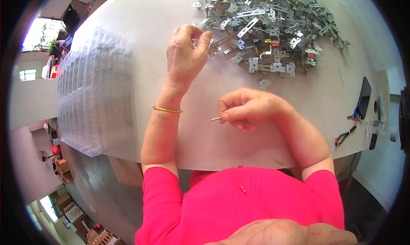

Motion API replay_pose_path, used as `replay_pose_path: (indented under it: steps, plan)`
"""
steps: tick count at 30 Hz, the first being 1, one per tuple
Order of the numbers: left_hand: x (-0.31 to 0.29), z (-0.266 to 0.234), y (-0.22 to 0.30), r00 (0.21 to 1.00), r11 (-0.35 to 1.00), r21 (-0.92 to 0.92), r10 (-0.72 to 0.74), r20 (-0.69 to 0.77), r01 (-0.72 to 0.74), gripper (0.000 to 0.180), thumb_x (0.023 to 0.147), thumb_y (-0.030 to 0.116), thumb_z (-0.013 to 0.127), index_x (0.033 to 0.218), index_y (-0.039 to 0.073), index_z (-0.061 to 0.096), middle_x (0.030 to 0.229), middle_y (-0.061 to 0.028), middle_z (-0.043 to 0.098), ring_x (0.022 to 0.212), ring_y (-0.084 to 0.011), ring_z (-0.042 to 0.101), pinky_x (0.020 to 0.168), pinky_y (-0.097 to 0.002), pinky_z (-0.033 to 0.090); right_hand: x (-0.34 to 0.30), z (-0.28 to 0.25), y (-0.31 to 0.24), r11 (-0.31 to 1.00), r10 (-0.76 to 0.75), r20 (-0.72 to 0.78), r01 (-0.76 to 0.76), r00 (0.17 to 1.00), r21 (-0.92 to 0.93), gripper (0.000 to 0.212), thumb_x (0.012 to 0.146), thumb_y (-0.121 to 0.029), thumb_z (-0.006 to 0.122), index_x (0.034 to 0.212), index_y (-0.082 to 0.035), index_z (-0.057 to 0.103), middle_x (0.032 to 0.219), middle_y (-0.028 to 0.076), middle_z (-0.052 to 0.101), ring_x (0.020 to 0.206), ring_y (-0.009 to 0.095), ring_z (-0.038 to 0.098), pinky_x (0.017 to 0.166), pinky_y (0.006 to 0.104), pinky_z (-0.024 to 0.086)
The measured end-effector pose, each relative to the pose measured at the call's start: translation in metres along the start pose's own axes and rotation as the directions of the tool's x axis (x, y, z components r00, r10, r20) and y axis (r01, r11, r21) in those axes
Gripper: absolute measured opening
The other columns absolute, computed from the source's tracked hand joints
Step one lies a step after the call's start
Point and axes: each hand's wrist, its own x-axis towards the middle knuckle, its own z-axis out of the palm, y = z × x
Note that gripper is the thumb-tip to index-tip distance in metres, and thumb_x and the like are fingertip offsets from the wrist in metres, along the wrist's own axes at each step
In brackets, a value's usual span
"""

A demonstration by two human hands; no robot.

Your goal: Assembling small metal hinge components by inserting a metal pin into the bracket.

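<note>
My left hand (186, 50) is at the left edge of a heap of small metal brackets (277, 20). Its fingers curl toward the thumb, and a bit of metal shows in the gap between them; I cannot make out what it is. Closer to my body, my right hand (247, 108) pinches a thin, short metal pin (215, 119) between thumb and forefinger. The pin points left, apart from the heap. Many brackets are silver, with some brass-coloured and red pieces among them.
A stack of clear plastic trays (96, 91) stands at the left of the pale table (196, 146). On the right lie a black phone (364, 97) and dark-handled pliers (347, 134). A thin wire-like piece (340, 77) rests right of the heap.
</note>
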Motion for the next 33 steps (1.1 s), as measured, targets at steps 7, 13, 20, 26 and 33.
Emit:
replay_pose_path:
  steps: [7,13,20,26,33]
  plan:
    - [-0.008,-0.001,0.0,0.969,0.981,0.107,0.14,0.202,-0.164,0.031,0.085,0.021,0.079,0.108,0.003,0.07,0.103,-0.0108,0.069,0.076,-0.0233,0.059,0.079,-0.0373,0.051,0.001,-0.005,0.006,0.999,-0.03,0.018,0.03,0.999,0.019,0.019,0.1,-0.02,0.066,0.101,-0.001,0.066,0.07,0.003,0.063,0.051,0.009,0.055,0.047,0.024,0.042]
    - [-0.006,0.001,-0.007,0.965,0.953,0.156,0.25,0.083,-0.261,0.015,0.091,0.014,0.072,0.103,0.006,0.073,0.092,-0.009,0.074,0.078,-0.0257,0.065,0.085,-0.0384,0.05,0.003,-0.004,0.006,1.0,-0.029,0.016,0.029,0.999,0.006,0.018,0.1,-0.02,0.066,0.101,-0.001,0.066,0.07,0.003,0.063,0.05,0.009,0.055,0.047,0.0242,0.042]
    - [-0.001,-0.017,0.002,0.954,0.952,0.204,0.262,-0.147,-0.23,0.016,0.1,0.013,0.067,0.112,0.004,0.074,0.091,-0.0096,0.078,0.08,-0.0175,0.074,0.079,-0.0313,0.057,0.002,-0.002,0.005,0.998,-0.056,0.008,0.056,0.998,-0.016,0.019,0.098,-0.023,0.065,0.098,-0.004,0.066,0.07,0.001,0.062,0.05,0.008,0.053,0.046,0.0239,0.042]
    - [-0.014,-0.044,0.001,0.958,0.832,-0.477,-0.269,0.104,0.285,0.022,0.105,0.014,0.062,0.112,-0.005,0.071,0.091,-0.0125,0.076,0.082,-0.0163,0.074,0.075,-0.0276,0.061,0.003,-0.006,0.015,0.989,-0.126,0.014,0.125,0.992,0.078,0.02,0.1,-0.024,0.067,0.1,-0.004,0.066,0.07,0.002,0.062,0.049,0.008,0.054,0.045,0.0228,0.043]
    - [-0.047,-0.041,-0.017,0.86,0.696,-0.51,-0.452,0.237,0.506,0.021,0.103,0.014,0.062,0.106,-0.004,0.072,0.088,-0.0102,0.073,0.076,-0.0127,0.069,0.069,-0.026,0.056,0.01,-0.002,0.018,0.958,-0.245,-0.086,0.255,0.966,0.128,0.02,0.102,-0.022,0.066,0.103,-0.003,0.065,0.07,0.002,0.063,0.049,0.007,0.054,0.044,0.0206,0.045]
